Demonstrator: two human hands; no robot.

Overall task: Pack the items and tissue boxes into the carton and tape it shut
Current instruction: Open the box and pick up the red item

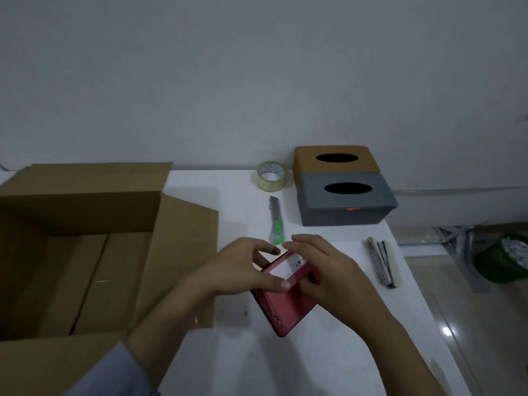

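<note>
Open corrugated carton (85,252) stands at left on the white table (285,367), flaps up. Left hand (243,270) and right hand (323,270) together pinch a flat red rectangular item (283,307) over the table. Tan tissue box (334,161) and grey tissue box (347,202) sit behind.

Two bare forearms reach in from the bottom edge of the view, each ending in a bare hand — the left hand (243,270) and the right hand (328,270). No rings, watch or gloves show on either. The left arm wears a pale grey-blue sleeve (114,375), its cuff sitting well up the forearm and leaving the wrist uncovered. The right arm shows no sleeve at all — bare as far as the bottom edge. Fingernails are short and unpainted.
</note>
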